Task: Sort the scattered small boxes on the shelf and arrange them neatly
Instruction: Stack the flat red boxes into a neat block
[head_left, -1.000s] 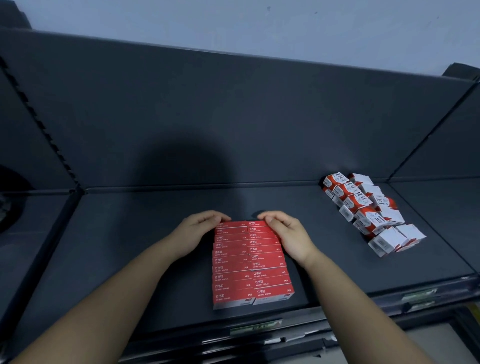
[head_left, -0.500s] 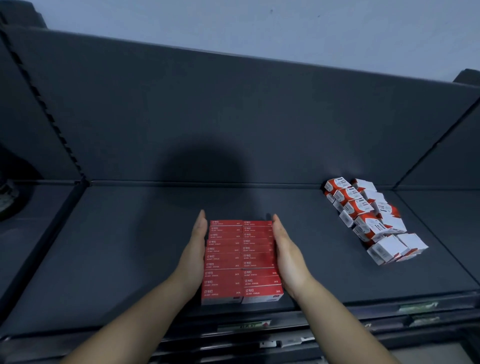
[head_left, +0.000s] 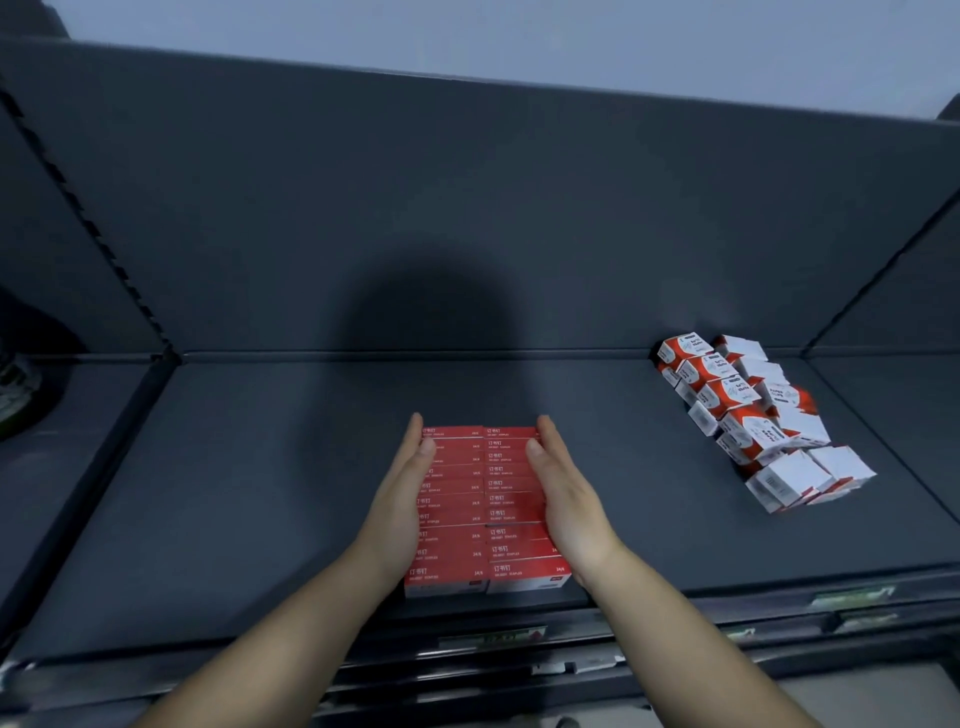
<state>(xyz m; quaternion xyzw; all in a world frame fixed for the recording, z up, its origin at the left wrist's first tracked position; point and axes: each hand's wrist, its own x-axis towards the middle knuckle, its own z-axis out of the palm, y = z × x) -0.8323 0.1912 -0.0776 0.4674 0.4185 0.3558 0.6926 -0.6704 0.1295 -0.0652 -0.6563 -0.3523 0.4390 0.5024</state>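
Red staple boxes sit squared at the front edge of the shelf, my left hand and right hand pressing flat, straight-fingered, against their sides; the white-and-red boxes toward the right edge await tidying.

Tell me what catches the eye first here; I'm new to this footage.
The red boxes, packed in two tidy columns at the front centre of the shelf, stand out, with the left hand and right hand pressed flat against their sides. Off to the right, a looser cluster of red-and-white boxes stretches front to back.
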